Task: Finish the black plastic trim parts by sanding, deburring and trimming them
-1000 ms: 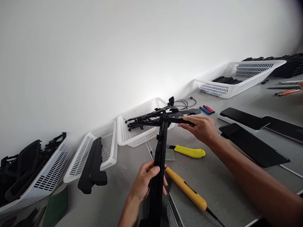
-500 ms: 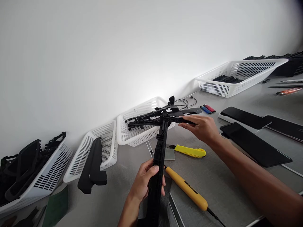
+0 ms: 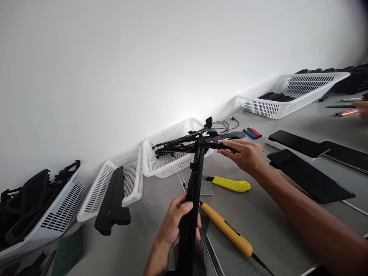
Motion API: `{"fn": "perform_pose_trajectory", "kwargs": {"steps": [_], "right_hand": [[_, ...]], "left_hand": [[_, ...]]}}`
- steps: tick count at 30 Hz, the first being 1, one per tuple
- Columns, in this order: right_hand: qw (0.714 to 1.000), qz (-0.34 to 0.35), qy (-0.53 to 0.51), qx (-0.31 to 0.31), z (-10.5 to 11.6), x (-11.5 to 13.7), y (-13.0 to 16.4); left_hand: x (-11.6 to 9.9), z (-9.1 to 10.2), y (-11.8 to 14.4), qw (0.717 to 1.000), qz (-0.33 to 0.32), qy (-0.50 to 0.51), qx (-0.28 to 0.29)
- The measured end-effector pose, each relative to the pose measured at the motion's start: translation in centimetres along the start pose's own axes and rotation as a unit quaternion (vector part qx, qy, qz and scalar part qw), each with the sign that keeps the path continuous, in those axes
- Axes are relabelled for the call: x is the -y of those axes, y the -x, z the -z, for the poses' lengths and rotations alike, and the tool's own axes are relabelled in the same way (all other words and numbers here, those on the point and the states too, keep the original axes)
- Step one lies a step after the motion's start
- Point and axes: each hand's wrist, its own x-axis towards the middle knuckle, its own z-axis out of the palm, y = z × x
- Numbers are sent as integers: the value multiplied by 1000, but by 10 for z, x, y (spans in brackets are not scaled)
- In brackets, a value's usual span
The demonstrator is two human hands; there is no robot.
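**Ana:** Head view first. What is the left hand [image 3: 176, 224] doing?

**Ben:** It is wrapped tight around a long black ribbed plastic bar [image 3: 192, 207], thumb across the front, fingers curled behind. The bar stands nearly upright above the grey matte tabletop [image 3: 267, 226].

**Ana:** And the right hand [image 3: 244, 155]?

**Ben:** It sits at the bar's top end, fingers narrowed in a pinch on a thin black plastic cross-strip [image 3: 214, 145] that meets the bar at a right angle.

**Ana:** What lies around the bar?

**Ben:** Just right of it, a yellow smooth-handled tool with a black cord [image 3: 227, 230] lies on the tabletop. Beyond that is a bright yellow plastic utility knife [image 3: 231, 184], with a small pale square tile [image 3: 206, 188] beside it. Behind the bar's top stands a white perforated plastic basket [image 3: 163, 166] with long black clips laid across its rim.

**Ana:** Further left of the bar?

**Ben:** A second white slotted basket [image 3: 115, 184] with a black curved moulded part [image 3: 112, 203] hanging over its front edge, then a third white basket [image 3: 57, 214] filled with black frames.

**Ana:** To the right of the bar?

**Ben:** Glossy black flat panels [image 3: 309, 176] lie there, and far behind them a wide white mesh basket [image 3: 290, 96]. Another person's hand [image 3: 362, 109] shows at the edge.
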Motion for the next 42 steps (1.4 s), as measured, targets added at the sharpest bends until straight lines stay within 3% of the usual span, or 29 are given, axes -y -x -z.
{"fn": "perform_pose_trajectory", "kwargs": {"steps": [13, 42], "right_hand": [[1000, 18, -4, -5, 5, 8, -2], [1000, -8, 8, -20, 4, 20, -1]], "left_hand": [[0, -4, 0, 1000, -8, 9, 3], [5, -2, 1, 1000, 2, -12, 3]]}}
